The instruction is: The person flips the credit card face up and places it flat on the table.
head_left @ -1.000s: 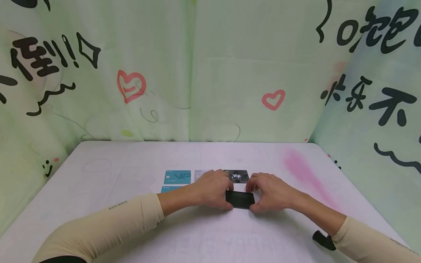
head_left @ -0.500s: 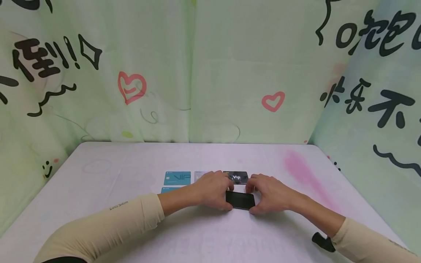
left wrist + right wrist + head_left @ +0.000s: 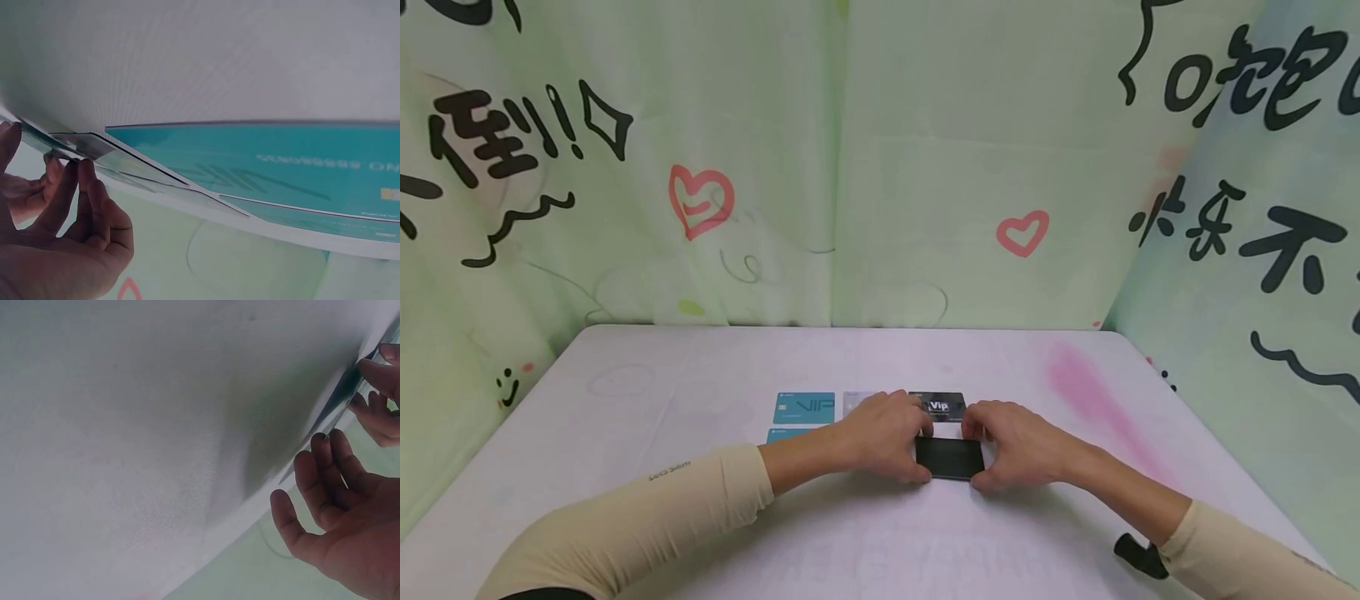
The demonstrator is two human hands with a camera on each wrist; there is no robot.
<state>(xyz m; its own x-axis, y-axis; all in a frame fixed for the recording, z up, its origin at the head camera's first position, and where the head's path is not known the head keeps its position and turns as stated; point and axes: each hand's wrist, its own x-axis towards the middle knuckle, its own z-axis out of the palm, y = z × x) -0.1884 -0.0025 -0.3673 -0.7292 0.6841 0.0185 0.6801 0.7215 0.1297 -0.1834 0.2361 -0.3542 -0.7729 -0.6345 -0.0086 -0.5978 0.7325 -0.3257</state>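
Observation:
A plain black card (image 3: 950,459) lies on the white table (image 3: 1045,550), its long side facing me. My left hand (image 3: 887,435) holds its left end, thumb at the near corner and fingers curled at the far one. At the other end, my right hand (image 3: 1018,442) keeps its thumb by the near right corner and its bent fingers by the far right one. Behind it lies a black Vip card (image 3: 942,406). A pale lilac card (image 3: 853,402) is partly covered by the left hand. In the left wrist view, the left fingertips (image 3: 84,164) reach the card edges.
To the left lie a teal VIP card (image 3: 804,408) and, nearer me, another teal card (image 3: 785,434), mostly hidden by the left forearm. A black object (image 3: 1138,556) shows beside the right sleeve. A printed green curtain (image 3: 925,167) closes off the back and sides.
The black card has turned slightly, so its edges lie straighter, and shifted a touch to the right. The right hand moved slightly with it; the left hand has stayed in place.

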